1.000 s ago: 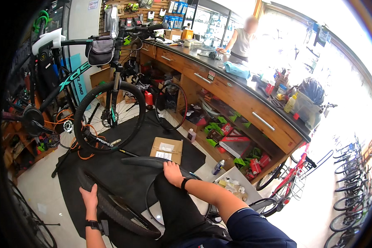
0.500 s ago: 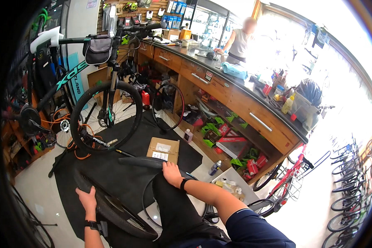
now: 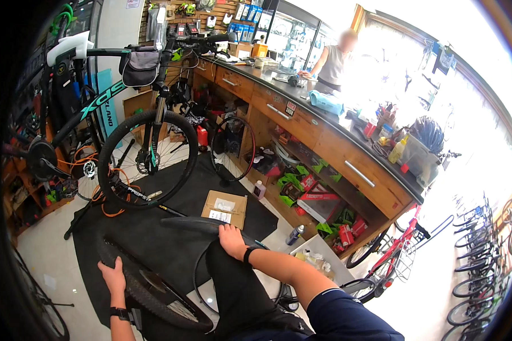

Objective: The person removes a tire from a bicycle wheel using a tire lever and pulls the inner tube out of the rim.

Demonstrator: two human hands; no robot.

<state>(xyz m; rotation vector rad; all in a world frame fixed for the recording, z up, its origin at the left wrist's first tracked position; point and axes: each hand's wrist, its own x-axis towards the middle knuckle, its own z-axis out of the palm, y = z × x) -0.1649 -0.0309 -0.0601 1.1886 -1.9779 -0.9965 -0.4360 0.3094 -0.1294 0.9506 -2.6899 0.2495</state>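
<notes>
Wheel tyre (image 3: 145, 294): matt black rubber, rough knobbly tread | curved black strip (image 3: 185, 224): smooth, matt, rubber-like | floor mat (image 3: 148, 227): dull black | box (image 3: 239, 208): matt brown cardboard | label (image 3: 220, 216): smooth white paper | drawer front (image 3: 337, 150): wood, soft sheen | drawer handle (image 3: 359, 173): smooth bright metal | floor (image 3: 45, 241): smooth, glossy | trousers (image 3: 233, 290): matt cloth

The knobbly tyre (image 3: 153, 296) I'm watching is plain black, same as the floor mat (image 3: 153, 236) and trousers (image 3: 233, 284); the sleeve (image 3: 338, 312) is navy. I also see a black bike frame (image 3: 69, 129) with mint-green lettering (image 3: 104, 98), a grey-and-black frame bag (image 3: 140, 69), a tan cardboard box (image 3: 238, 211) with white labels (image 3: 224, 204), and orangey-brown drawers (image 3: 324, 146).
</notes>
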